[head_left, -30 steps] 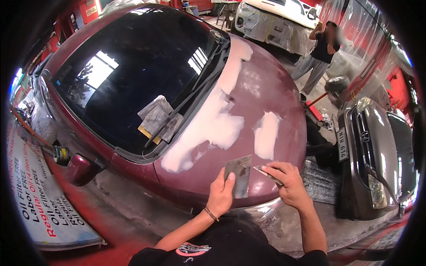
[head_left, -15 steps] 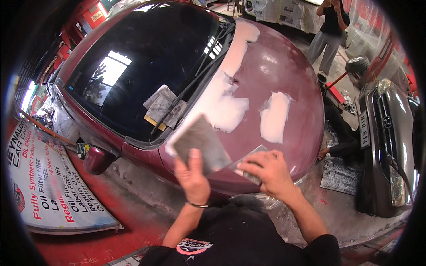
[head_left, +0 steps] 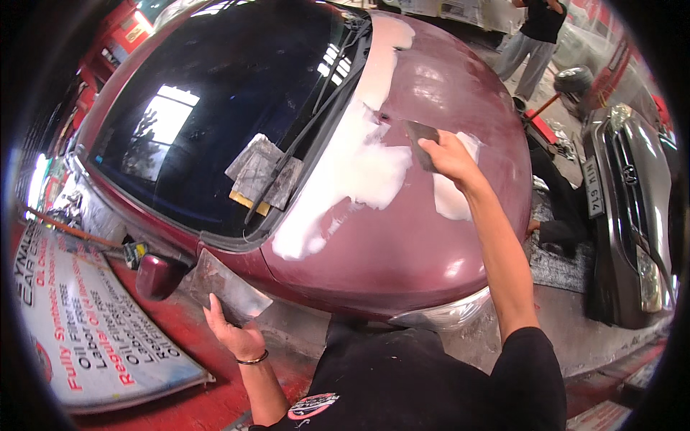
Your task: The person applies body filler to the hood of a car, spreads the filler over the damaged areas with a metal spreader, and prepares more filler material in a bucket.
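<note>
My right hand reaches over the maroon car hood, its fingers wrapped round a flat grey putty spreader. The spreader is at the hood between two patches of pale filler; whether its edge touches the paint I cannot tell. A large, irregular filler patch runs along the windshield side. The smaller filler patch lies to its right, partly behind my right hand and forearm. Low on the left, my left hand holds a thin, smeared mixing board, tilted beside the fender.
Dusty flat pads lie under the wiper on the windshield. The side mirror juts out above a printed panel. A detached grey bumper stands right. One person stands beyond; another's dark-clothed leg shows beside the hood.
My hands have moved apart. The right one has carried the spreader away from me over the hood; the left has brought the board down and left, off the front of the large filler patch.
</note>
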A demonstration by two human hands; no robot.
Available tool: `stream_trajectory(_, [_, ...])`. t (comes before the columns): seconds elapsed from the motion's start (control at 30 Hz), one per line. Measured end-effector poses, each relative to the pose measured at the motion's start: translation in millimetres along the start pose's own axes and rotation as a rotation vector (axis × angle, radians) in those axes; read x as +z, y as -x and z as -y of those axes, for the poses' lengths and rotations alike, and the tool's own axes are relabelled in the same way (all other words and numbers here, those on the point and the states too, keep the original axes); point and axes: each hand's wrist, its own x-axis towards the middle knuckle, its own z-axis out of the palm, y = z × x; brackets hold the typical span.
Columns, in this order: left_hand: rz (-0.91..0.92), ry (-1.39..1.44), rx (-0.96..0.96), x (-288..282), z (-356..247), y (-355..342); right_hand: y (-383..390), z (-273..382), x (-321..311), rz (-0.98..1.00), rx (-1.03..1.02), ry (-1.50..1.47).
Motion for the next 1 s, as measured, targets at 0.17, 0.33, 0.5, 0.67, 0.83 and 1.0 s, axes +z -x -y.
stream_trajectory(0.17, [0.162, -0.008, -0.117, -25, 12, -107, -75, -5, 60, -0.138, -0.12, 0.691])
stream_trajectory(0.33, [0.253, -0.073, -0.293, -38, 26, -179, -125, -15, 100, -0.193, 0.06, 0.956])
stream_trajectory(0.5, [0.258, -0.121, -0.441, -50, 34, -206, -153, -18, 129, -0.286, 0.076, 1.021])
stream_trajectory(0.67, [0.22, -0.102, -0.517, -57, 41, -209, -138, -13, 172, -0.342, 0.014, 1.104])
stream_trajectory(0.83, [0.173, -0.076, -0.561, -54, 36, -208, -143, 13, 145, -0.377, 0.102, 1.08])
stream_trajectory(1.0, [0.2, -0.059, -0.608, -52, 31, -209, -167, 10, 147, -0.363, 0.203, 1.08])
